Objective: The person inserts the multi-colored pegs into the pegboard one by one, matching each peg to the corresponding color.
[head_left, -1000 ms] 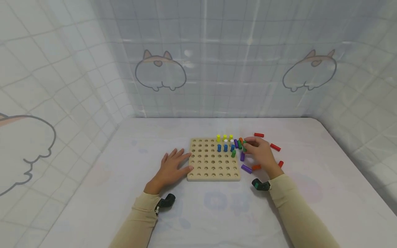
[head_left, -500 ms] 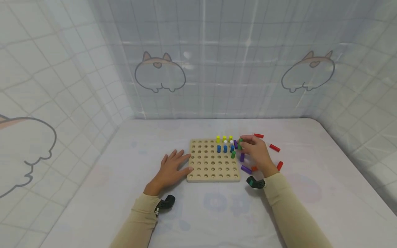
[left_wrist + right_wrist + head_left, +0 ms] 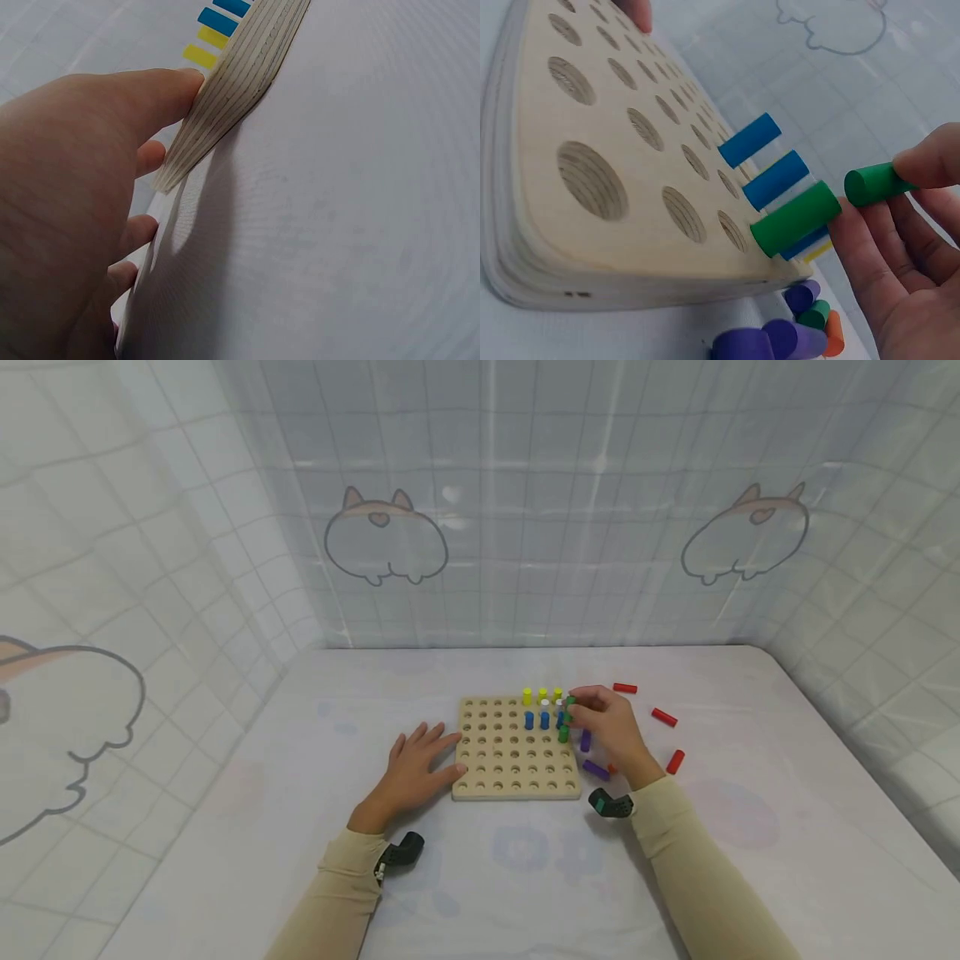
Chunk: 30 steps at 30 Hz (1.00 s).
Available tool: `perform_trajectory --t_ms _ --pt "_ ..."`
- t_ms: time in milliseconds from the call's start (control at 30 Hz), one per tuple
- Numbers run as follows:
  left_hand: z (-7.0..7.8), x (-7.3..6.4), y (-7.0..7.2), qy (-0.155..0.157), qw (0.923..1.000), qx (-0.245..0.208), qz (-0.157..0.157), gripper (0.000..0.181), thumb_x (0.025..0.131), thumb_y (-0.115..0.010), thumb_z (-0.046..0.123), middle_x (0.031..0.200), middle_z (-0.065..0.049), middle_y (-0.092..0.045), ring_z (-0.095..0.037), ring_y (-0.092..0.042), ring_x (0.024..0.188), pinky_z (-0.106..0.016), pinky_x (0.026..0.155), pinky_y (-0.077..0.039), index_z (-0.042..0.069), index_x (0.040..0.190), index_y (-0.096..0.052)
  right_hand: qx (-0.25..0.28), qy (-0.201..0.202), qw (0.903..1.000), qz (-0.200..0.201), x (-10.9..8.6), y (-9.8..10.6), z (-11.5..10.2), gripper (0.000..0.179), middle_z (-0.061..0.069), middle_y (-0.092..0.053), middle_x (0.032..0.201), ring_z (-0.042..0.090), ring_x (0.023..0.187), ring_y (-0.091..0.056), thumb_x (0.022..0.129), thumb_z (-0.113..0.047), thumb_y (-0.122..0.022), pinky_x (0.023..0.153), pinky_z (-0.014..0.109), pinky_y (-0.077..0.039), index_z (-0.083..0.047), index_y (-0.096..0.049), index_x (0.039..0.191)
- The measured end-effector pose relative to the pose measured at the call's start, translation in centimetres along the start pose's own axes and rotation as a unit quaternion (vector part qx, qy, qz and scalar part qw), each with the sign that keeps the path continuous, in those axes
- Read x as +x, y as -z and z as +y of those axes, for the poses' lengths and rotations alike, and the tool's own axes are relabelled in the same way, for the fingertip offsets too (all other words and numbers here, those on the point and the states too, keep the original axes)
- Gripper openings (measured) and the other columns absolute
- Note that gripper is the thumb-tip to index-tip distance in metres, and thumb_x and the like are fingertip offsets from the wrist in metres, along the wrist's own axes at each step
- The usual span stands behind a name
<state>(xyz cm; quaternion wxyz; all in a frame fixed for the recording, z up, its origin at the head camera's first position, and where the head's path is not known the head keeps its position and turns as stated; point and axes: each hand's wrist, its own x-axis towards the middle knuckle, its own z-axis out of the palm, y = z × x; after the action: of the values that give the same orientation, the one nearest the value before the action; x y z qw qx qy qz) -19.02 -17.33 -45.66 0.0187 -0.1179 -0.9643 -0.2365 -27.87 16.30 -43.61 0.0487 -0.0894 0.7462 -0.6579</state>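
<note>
A pale wooden pegboard [image 3: 517, 796] with rows of round holes lies flat on the table. Thumb and fingers of my right hand [image 3: 617, 731] pinch a green peg [image 3: 877, 184] just above the board's right side. Right below it a second green peg [image 3: 799, 217] stands in a hole. Behind that stand blue pegs [image 3: 544, 721], white pegs [image 3: 544, 705] and yellow pegs [image 3: 527, 697]. My left hand [image 3: 411, 774] lies spread at the board's left side, its thumb [image 3: 169, 94] touching the edge in the left wrist view.
Loose purple pegs [image 3: 596, 770] lie along the board's right side, with a green peg [image 3: 815, 315] and an orange peg [image 3: 834, 335] among them. Farther right, red pegs [image 3: 664, 717] are scattered on the white table cover. A tile-patterned curtain [image 3: 525, 568] hangs behind.
My right hand has carried the green peg leftward, from among the loose pegs to over the board's right side. My left hand has stayed in place.
</note>
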Motion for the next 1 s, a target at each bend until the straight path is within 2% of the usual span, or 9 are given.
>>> perform_trajectory --t_ms 200,433,633,767,1000 --pt "0.1 0.2 0.1 -0.001 1.0000 -0.002 -0.001 0.065 0.096 -0.058 0.056 0.162 -0.011 -0.031 -0.037 -0.013 0.151 -0.063 0.116 -0.001 0.022 0.151 -0.049 -0.051 0.056 0.9971 -0.006 0.0 -0.8 -0.2 0.023 0.008 -0.068 0.118 0.023 0.111 -0.062 0.097 -0.012 -0.065 0.098 0.038 -0.051 -0.008 -0.064 0.120" --pt "0.0 0.3 0.1 0.004 1.0000 -0.005 -0.002 0.065 0.096 -0.058 0.056 0.162 -0.010 -0.031 -0.036 -0.013 0.152 -0.063 0.116 -0.001 0.022 0.151 -0.049 -0.059 0.104 0.9923 -0.033 0.5 -1.3 0.7 0.020 0.008 -0.070 0.112 0.023 0.104 -0.065 0.097 -0.004 -0.065 0.088 0.030 -0.054 -0.005 -0.066 0.117" --pt "0.0 0.4 0.1 0.000 1.0000 -0.007 0.001 0.065 0.096 -0.059 0.055 0.161 -0.011 -0.032 -0.037 -0.013 0.151 -0.064 0.116 -0.001 0.021 0.150 -0.050 -0.083 0.109 0.9895 -0.046 0.4 -1.6 0.7 0.023 0.005 -0.070 0.112 0.022 0.102 -0.065 0.094 -0.004 -0.068 0.088 0.038 -0.054 -0.009 -0.068 0.116" --pt "0.1 0.4 0.2 0.001 1.0000 -0.003 -0.001 0.065 0.096 -0.059 0.056 0.161 -0.012 -0.032 -0.038 -0.013 0.151 -0.064 0.116 -0.001 0.021 0.150 -0.050 -0.097 0.119 0.9862 -0.062 0.2 -1.6 0.6 0.021 0.004 -0.069 0.112 0.020 0.101 -0.066 0.093 -0.006 -0.070 0.087 0.037 -0.055 -0.012 -0.070 0.114" --pt "0.2 0.3 0.3 0.004 1.0000 0.000 -0.004 0.065 0.096 -0.058 0.056 0.161 -0.012 -0.032 -0.038 -0.013 0.151 -0.065 0.116 -0.002 0.021 0.150 -0.050 -0.121 0.133 0.9811 -0.071 -0.1 -1.8 0.6 0.023 0.007 -0.071 0.112 0.021 0.101 -0.068 0.093 -0.005 -0.070 0.085 0.034 -0.055 -0.007 -0.072 0.116"
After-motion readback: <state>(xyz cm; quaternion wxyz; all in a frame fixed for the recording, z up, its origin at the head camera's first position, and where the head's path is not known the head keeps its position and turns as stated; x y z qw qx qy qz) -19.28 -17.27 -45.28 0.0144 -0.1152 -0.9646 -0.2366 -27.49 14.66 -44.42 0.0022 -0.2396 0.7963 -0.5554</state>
